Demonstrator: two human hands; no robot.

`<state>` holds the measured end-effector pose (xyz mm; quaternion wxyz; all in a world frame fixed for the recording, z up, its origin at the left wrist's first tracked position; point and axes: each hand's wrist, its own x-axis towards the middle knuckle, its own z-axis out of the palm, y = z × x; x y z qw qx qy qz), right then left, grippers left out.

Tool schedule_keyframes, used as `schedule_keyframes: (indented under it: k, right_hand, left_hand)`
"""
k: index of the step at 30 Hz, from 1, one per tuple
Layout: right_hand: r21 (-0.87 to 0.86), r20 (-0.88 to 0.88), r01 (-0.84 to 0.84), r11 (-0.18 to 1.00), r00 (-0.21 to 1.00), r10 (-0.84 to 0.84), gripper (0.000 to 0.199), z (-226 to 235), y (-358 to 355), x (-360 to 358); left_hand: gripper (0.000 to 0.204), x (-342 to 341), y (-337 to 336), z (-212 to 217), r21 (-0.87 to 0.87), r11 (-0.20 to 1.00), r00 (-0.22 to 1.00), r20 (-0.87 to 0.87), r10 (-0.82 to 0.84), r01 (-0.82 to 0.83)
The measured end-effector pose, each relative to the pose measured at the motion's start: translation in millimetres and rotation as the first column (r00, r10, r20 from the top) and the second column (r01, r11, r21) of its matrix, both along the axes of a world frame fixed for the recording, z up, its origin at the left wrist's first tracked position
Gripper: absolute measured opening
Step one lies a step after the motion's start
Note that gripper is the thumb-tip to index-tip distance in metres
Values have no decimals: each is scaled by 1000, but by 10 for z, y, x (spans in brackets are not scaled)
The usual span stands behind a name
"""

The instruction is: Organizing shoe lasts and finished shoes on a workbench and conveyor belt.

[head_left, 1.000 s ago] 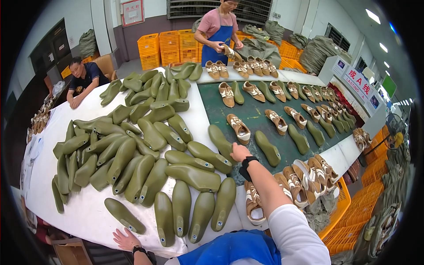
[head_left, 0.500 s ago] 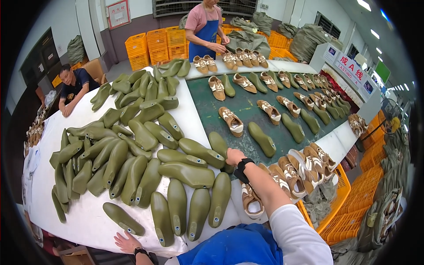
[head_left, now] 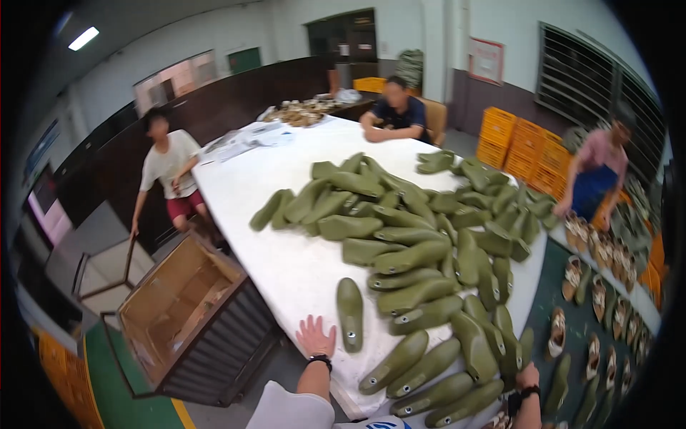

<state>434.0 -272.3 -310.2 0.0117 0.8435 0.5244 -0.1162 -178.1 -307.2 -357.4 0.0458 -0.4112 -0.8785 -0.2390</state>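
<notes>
My left hand (head_left: 316, 336) lies flat on the white table (head_left: 286, 264) near its edge, fingers spread, beside a single green shoe last (head_left: 350, 314). At the lower right, my right hand (head_left: 527, 376) has its fingers curled at the end of another green shoe last (head_left: 527, 344), by the edge of the dark green conveyor belt (head_left: 543, 314). Its fingertips are partly hidden. Between my hands several lasts lie side by side, the nearest being a green last (head_left: 464, 405). Behind them spreads a large heap of green lasts (head_left: 421, 254).
Brown-and-white shoes (head_left: 557, 332) stand in rows among lasts on the belt. Left of the table is an open cart (head_left: 193, 314). A person in white (head_left: 168, 164) stands beyond it; a seated person (head_left: 400, 114) leans on the far edge, and an aproned person (head_left: 597, 175) stands right.
My view has swung left, bringing the cart and the person in white into sight. My left hand still rests flat on the table. My right hand stays by the lasts at the belt's edge.
</notes>
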Motion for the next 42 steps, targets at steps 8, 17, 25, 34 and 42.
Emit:
schedule_keyframes:
  k: [8, 17, 25, 34, 42]
  right_hand:
    - [-112, 81, -123, 986, 988, 132, 74, -51, 176, -108]
    - [-52, -25, -207, 977, 978, 206, 73, 88, -3, 92]
    - [254, -641, -206, 945, 696, 324, 57, 658, 275, -655]
    - [161, -201, -432, 887, 866, 458, 39, 483, 119, -677]
    - [484, -313, -256, 837, 842, 439, 15, 497, 219, -539]
  left_hand:
    - [56, -26, -215, 37, 1, 999, 996, 72, 48, -48]
    - [56, -13, -153, -57, -16, 999, 998, 50, 29, -29]
    - [56, -178, -97, -98, -138, 988, 996, -61, 59, -67]
    - [53, -15, -31, -23, -198, 979, 999, -30, 39, -44]
    - [52, 25, -43, 40, -194, 980, 998, 15, 57, -53]
